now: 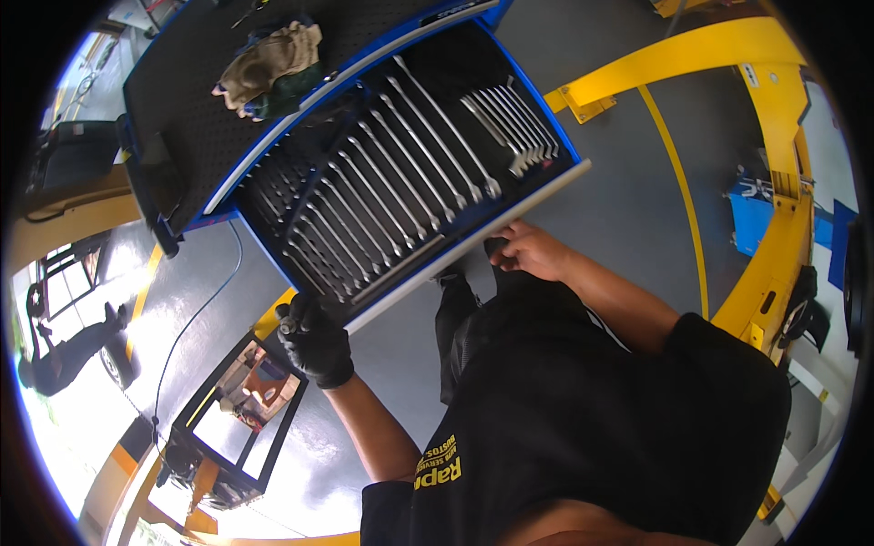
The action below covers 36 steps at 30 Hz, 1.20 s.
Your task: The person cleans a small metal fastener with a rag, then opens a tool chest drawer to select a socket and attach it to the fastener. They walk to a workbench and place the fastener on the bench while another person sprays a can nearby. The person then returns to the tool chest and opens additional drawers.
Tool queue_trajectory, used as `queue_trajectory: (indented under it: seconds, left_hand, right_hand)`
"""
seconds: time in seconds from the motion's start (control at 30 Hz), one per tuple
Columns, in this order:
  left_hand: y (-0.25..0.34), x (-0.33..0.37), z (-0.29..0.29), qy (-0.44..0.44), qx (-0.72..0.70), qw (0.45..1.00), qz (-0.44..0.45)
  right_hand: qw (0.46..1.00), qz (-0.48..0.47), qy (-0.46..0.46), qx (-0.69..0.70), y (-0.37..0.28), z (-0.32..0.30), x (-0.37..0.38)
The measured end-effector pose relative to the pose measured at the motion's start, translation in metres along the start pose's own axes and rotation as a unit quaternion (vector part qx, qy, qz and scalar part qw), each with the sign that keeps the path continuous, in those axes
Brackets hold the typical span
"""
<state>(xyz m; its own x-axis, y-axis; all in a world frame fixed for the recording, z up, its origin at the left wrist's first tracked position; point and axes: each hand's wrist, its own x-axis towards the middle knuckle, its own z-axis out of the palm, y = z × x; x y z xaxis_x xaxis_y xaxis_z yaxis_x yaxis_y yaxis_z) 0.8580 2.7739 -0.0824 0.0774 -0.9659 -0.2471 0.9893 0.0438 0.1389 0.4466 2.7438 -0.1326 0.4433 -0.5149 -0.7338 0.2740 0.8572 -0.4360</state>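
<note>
A pulled-out blue drawer point(563, 136) with a pale front edge is in front of me. Combination wrenches point(401, 159) lie in it in a graded row, with a group of smaller wrenches point(514, 127) at its right. My left hand point(317, 344), in a black glove, is closed beside the drawer's left front corner; a small round end shows at its fingers, too unclear to name. Close to the front edge, my bare right hand point(533, 252) has its fingers curled at a small black item point(496, 247) I cannot make out.
A crumpled tan cloth point(271, 64) lies on the cabinet's black top point(182, 86). Yellow lift arms point(674, 55) stand at the right, near a blue box point(751, 218). A black-framed cart point(241, 414) and a thin hose point(205, 305) are at the left.
</note>
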Motion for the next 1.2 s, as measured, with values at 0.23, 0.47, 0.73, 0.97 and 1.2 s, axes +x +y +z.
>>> queue_trajectory:
  seconds: [0.23,0.47,0.73,0.97,1.2]
  left_hand:
    - [0.015,-0.003,0.010,-0.046,0.042,0.998,0.031]
    - [0.025,-0.034,0.014,-0.040,0.053,0.995,0.075]
    - [0.007,-0.041,0.023,-0.055,0.051,0.995,0.071]
    - [-0.014,-0.051,0.047,-0.019,0.051,0.997,0.056]
    - [-0.004,-0.066,0.054,-0.084,0.046,0.993,0.068]
  right_hand:
    - [0.998,0.046,0.019,-0.049,0.006,-0.002,-0.025]
    - [0.997,0.040,-0.004,-0.069,-0.021,0.003,-0.005]
    - [0.806,0.006,-0.014,-0.592,-0.205,0.058,0.121]
    - [0.952,-0.200,-0.059,0.222,-0.230,0.128,0.195]
    - [0.972,-0.190,-0.041,0.130,-0.163,0.091,0.122]
